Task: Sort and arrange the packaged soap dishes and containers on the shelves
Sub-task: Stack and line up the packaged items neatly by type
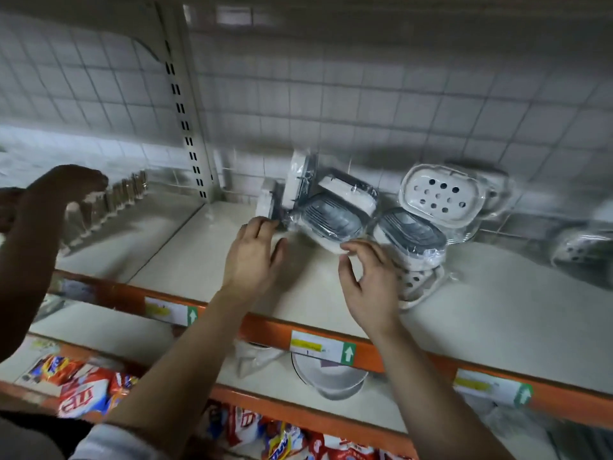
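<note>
Laid left hand (255, 257) open, fingers straight, against the upright wrapped soap dishes (298, 184) at the back of the shelf (497, 293), probably to stop them tipping. Hovered right hand (368, 283), fingers loosely spread and gripping nothing, at the leaning grey-lidded dish (326, 224). Found every dish sealed in clear film. Saw white perforated dish (441, 194) empty, propped on second grey dish (409, 235). Could not tell what the lidded ones held.

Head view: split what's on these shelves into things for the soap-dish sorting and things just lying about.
For the job: grey-lidded wrapped soap dishes; white perforated soap dish; upright wrapped dishes at the back; left hand; right hand.

Lying about: snack packets on the lower shelf; price labels on the shelf edge; another person's arm at the left.
</note>
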Demonstrator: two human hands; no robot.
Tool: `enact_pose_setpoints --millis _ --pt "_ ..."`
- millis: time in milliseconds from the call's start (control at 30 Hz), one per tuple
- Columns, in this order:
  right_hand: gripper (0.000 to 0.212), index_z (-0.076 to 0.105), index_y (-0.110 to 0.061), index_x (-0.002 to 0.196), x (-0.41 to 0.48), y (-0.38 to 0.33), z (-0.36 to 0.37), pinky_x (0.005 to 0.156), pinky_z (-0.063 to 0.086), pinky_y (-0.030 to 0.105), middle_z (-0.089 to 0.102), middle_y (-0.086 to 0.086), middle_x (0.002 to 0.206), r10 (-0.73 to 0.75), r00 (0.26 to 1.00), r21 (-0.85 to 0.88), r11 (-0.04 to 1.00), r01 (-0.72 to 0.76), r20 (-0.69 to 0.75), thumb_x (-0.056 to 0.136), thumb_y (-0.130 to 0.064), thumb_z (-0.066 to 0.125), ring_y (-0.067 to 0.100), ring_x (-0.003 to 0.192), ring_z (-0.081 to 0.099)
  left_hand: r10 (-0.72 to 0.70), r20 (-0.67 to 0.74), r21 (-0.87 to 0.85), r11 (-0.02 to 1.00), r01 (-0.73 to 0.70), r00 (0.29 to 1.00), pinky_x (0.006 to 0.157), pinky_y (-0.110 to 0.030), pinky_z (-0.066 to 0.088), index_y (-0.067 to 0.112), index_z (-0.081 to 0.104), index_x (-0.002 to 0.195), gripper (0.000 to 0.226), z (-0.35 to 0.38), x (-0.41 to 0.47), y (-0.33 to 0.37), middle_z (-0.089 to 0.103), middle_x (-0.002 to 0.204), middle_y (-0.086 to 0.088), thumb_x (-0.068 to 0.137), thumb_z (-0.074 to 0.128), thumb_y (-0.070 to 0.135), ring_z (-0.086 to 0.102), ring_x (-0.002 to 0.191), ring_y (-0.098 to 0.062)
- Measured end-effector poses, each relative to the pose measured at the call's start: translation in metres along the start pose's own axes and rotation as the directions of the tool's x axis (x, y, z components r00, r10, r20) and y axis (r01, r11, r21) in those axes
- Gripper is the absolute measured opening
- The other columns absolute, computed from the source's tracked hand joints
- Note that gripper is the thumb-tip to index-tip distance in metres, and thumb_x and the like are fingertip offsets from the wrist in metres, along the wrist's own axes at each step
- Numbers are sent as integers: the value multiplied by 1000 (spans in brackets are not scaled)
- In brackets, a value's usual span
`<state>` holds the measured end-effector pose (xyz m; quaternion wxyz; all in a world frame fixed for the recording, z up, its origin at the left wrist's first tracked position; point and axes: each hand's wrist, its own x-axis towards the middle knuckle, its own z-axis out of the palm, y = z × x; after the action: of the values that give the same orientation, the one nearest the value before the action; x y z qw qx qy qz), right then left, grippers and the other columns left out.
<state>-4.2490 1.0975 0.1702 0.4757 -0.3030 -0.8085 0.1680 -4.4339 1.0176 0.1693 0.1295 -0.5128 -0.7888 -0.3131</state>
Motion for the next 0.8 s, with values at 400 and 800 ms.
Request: enact_pose_setpoints --millis 400,800 --pt "16 71 -6 94 6 2 54 90 43 28 67 6 99 -76 986 -169 984 51 -147 83 -2 60 26 94 58 31 85 -60 998 -26 996 99 -47 48 12 32 148 61 24 67 -48 33 151 -14 96 55 34 44 129 -35" --pt "19 71 -9 94 11 9 61 94 42 31 65 4 103 -122 983 -197 976 93 -139 83 -7 56 19 101 51 -40 -109 -298 955 5 993 66 -17 36 6 56 101 31 18 64 -64 53 110 -8 77 75 0 42 76 -5"
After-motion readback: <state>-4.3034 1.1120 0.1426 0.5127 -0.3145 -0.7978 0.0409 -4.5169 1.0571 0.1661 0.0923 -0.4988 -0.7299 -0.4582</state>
